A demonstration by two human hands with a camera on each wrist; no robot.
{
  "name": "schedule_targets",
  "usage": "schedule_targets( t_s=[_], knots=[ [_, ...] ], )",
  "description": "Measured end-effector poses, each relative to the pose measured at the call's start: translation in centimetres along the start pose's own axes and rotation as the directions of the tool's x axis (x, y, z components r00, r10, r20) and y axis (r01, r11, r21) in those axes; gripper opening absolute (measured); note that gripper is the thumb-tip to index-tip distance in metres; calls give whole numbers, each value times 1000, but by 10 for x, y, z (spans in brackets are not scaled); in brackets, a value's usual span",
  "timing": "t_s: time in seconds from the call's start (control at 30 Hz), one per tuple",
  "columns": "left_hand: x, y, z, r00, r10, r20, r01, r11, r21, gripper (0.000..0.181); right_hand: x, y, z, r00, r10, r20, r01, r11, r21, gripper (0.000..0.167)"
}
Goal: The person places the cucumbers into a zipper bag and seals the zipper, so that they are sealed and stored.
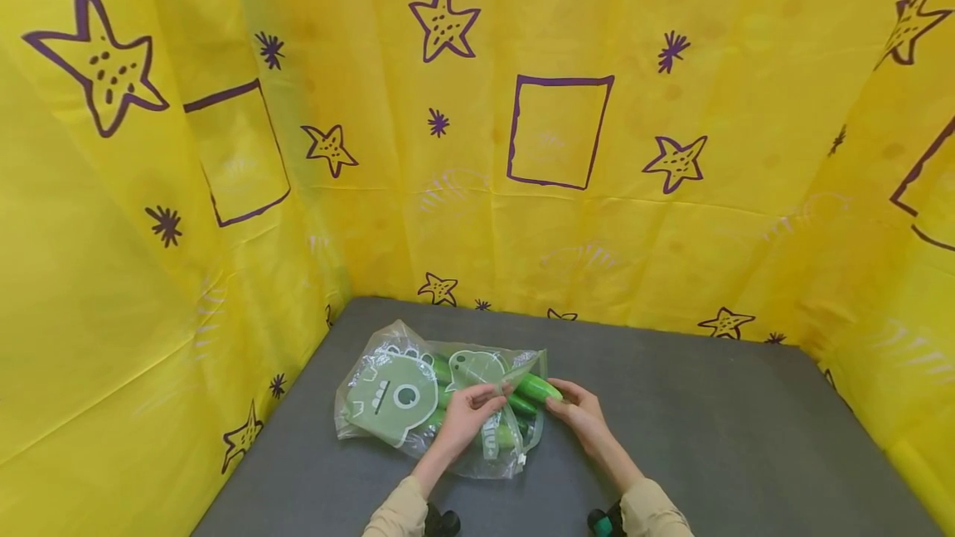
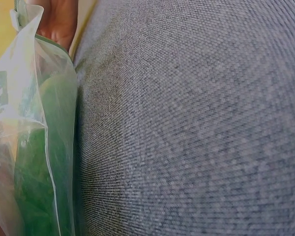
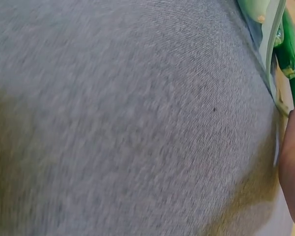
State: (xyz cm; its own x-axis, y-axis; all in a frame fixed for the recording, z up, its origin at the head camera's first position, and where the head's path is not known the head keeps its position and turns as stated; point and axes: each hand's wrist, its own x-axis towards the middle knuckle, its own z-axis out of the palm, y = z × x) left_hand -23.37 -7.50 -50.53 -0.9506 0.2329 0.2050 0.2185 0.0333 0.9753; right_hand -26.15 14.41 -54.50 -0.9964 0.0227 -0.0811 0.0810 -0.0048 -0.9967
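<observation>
A clear zip bag [image 1: 394, 394] with green cartoon monster prints lies on the grey surface, its mouth facing right. Several green cucumbers show inside it, their stem ends [image 3: 288, 61] visible at the opening in the right wrist view. My left hand [image 1: 464, 421] pinches the upper film at the bag's mouth between thumb and fingers. On the right, my right hand [image 1: 585, 417] holds the end of one bright green cucumber [image 1: 539, 389], which pokes partly out of the bag. Film and fingers hide the other end. The left wrist view shows the bag's side [image 2: 54, 123] close up.
A grey fabric-covered tabletop [image 1: 686, 429] extends to the right of the bag. Yellow curtains [image 1: 567, 255] printed with purple stars and squares enclose the back and both sides. A white zip slider [image 1: 521, 460] sits at the bag's near corner.
</observation>
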Motion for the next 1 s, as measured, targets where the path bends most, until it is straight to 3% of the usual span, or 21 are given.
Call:
schedule_targets(
  t_s=[0.23,0.6,1.0],
  knots=[
    [-2,3,0,1000,-8,-23,9,999,43,28,1,-1,10,1000,-21,-7,21,1000,-18,43],
    [-1,5,0,1000,-30,-11,30,999,25,28,6,-2,18,998,-61,-12,59,991,-124,38],
    [1,-2,0,999,27,22,-27,999,-27,26,10,-2,32,995,-94,-12,91,984,-152,36]
  ],
)
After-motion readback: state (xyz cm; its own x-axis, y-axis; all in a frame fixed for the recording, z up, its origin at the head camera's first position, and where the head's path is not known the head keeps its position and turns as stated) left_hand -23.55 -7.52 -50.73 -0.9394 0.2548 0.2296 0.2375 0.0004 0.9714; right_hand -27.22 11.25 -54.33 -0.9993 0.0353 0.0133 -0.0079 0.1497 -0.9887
